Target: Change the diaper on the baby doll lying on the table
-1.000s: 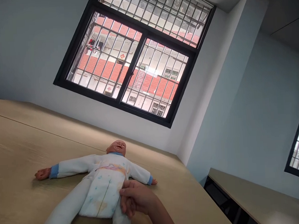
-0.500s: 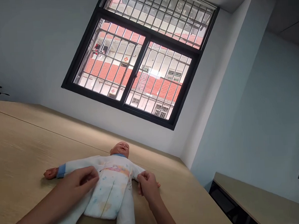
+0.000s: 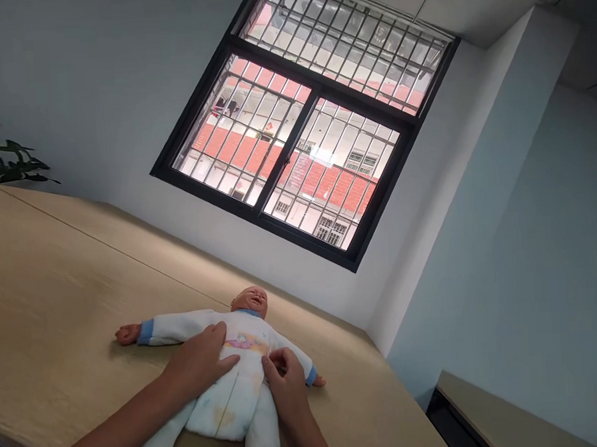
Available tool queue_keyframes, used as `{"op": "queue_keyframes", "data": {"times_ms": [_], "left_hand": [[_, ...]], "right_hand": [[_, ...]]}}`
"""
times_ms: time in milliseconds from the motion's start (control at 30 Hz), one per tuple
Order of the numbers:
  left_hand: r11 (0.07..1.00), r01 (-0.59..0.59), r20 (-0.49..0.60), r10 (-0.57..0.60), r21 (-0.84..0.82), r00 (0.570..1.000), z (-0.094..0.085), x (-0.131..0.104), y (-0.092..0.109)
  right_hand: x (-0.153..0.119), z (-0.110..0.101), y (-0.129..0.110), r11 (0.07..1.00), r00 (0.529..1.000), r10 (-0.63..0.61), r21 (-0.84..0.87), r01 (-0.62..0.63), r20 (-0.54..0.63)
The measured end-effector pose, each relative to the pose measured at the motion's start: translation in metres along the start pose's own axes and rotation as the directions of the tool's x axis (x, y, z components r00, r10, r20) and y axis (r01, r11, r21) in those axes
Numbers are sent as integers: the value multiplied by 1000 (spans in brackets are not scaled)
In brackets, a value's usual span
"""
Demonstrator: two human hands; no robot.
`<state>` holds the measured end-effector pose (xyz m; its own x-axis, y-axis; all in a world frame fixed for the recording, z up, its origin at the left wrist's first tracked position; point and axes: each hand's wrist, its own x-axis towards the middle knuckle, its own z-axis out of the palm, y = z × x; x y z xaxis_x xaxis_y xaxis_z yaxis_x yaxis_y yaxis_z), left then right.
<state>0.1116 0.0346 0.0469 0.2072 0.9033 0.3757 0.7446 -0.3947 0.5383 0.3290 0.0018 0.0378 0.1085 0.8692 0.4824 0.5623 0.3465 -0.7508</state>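
A baby doll (image 3: pixel 247 339) lies on its back on the table, arms spread and head toward the window. It wears a white outfit with blue cuffs and a coloured print on the chest. Over its lower front is a white patterned cloth panel (image 3: pixel 223 411) with a line down the middle. My left hand (image 3: pixel 203 358) rests against one side of the doll's torso, thumb stretched apart from the fingers. On the other side, my right hand (image 3: pixel 286 377) pinches the white clothing at the waist between thumb and forefinger. The doll's lower legs run out of view.
The light wooden table (image 3: pixel 71 282) has a seam (image 3: pixel 130 255) running across it. Behind it is a wall with a barred window (image 3: pixel 294 137). Plant leaves (image 3: pixel 12 165) show at the far left. A lower cabinet (image 3: pixel 488 407) stands at the right.
Both hands have moved in onto the doll's torso. The left hand's thumb has spread, and the right hand has shifted from the doll's arm to its waist. The view has also shifted.
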Motion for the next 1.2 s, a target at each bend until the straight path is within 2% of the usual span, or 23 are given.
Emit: {"op": "queue_keyframes", "data": {"times_ms": [67,167,400,567,633,733,800,867,900,967,1067,1133,1200], "left_hand": [[1000,-10,-19,10,-19,1000,-2,2,4],[999,1,8,0,-52,1000,0,8,9],[997,55,88,-59,48,994,9,30,9],[994,74,83,-81,82,993,13,30,4],[993,71,87,-79,89,993,14,30,2],[994,58,105,-68,96,992,15,30,0],[994,48,113,-59,99,992,14,30,-1],[994,40,114,-52,99,992,14,30,-2],[995,36,112,-46,98,993,14,30,-2],[995,26,103,-36,93,994,14,29,-4],[998,-1,84,-4,66,996,16,29,-7],[999,-19,76,16,41,997,19,31,-10],[999,-30,68,29,15,997,22,32,-14]], "right_hand": [[2,1,2,1000,1000,14,17,-15,14],[5,5,5,999,999,31,6,-31,16],[5,7,10,995,999,-31,-97,27,-42],[7,2,7,963,998,-22,-268,5,-61],[8,-6,7,905,999,12,-425,-34,-53],[7,-25,16,725,989,148,-677,-125,-23],[7,-39,23,618,966,260,-766,-177,-14],[8,-50,26,603,954,297,-769,-211,-28],[9,-53,24,635,961,276,-743,-210,-36],[11,-54,15,762,986,165,-632,-144,-25],[8,-41,-9,943,993,-90,-314,110,77],[1,-28,-24,955,955,-241,-131,265,175],[-6,-17,-32,932,909,-324,-76,354,263]]}}
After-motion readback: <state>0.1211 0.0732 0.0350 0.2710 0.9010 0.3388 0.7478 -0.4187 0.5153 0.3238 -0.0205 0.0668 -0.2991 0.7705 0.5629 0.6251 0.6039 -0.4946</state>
